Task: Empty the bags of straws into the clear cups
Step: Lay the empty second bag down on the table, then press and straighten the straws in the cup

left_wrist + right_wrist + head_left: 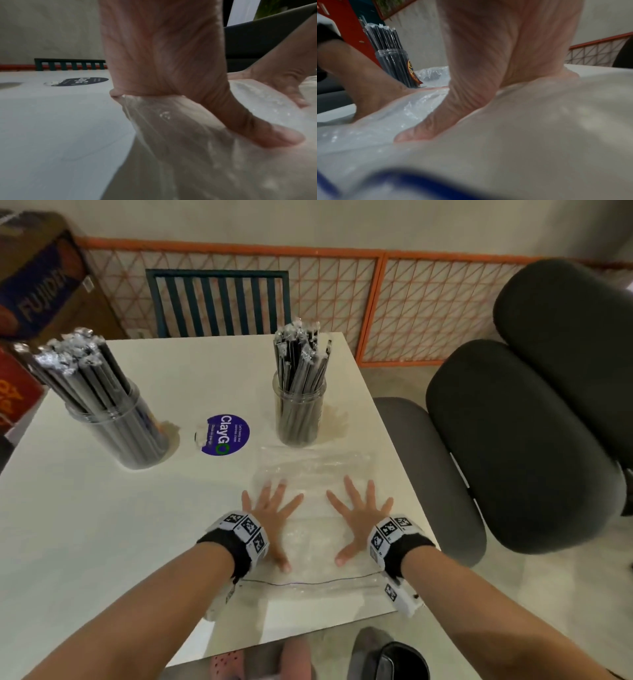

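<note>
Two clear cups hold wrapped black straws: one [118,419] at the left of the white table [85,525], leaning outward, and one [300,409] at the back middle. Flat, empty clear bags [313,542] lie at the table's near right. My left hand [270,508] and my right hand [359,510] both press palm-down on the plastic with fingers spread. In the left wrist view the left thumb [267,134] pushes into the bag [197,148]. The right wrist view shows my right thumb [426,129] on the plastic [522,121] and the left cup [397,65] behind.
A round purple sticker [225,434] lies between the cups. A dark chair back [219,302] stands behind the table, padded grey chairs [520,440] at the right, cardboard boxes [37,278] at the far left. An orange lattice fence [428,299] runs along the wall.
</note>
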The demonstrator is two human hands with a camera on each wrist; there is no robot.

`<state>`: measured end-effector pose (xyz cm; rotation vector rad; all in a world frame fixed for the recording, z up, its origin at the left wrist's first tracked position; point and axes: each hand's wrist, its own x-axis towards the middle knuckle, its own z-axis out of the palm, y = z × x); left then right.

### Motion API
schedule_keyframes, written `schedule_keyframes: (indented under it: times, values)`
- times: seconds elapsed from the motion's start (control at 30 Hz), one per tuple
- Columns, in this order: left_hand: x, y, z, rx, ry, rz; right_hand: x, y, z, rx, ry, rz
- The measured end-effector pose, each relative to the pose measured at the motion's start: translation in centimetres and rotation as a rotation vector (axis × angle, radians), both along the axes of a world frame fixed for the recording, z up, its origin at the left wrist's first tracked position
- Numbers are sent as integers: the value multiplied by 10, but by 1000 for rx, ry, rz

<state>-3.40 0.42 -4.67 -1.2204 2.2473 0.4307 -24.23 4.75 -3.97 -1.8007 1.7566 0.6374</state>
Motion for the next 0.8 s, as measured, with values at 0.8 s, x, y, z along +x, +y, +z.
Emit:
schedule_keyframes:
  times: [0.8]
  values:
    - [-17,-127,167,10,904,552,-7,-159,155,-419,-558,-361]
